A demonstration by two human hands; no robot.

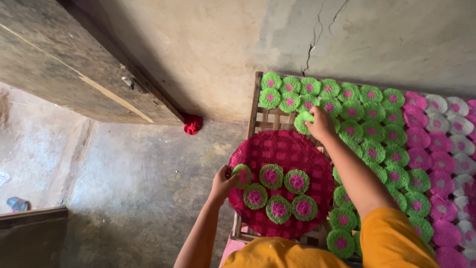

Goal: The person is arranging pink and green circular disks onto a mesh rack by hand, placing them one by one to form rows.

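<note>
My left hand (223,182) grips the left rim of a round red woven tray (285,149) that rests on a slatted wooden rack (256,104). Several green discs with pink centres (271,176) lie on the tray. My right hand (321,124) reaches forward over the rack and pinches a green disc (302,121) at the edge of the laid-out rows. Rows of the same green and pink discs (369,131) cover the rack beyond my right arm.
Pink and white discs (436,144) fill the rack's right side. A cracked plaster wall (317,44) stands behind it. A dark wooden door (74,64) is at the left, a red cloth (193,124) at its foot, and bare concrete floor (134,188) below.
</note>
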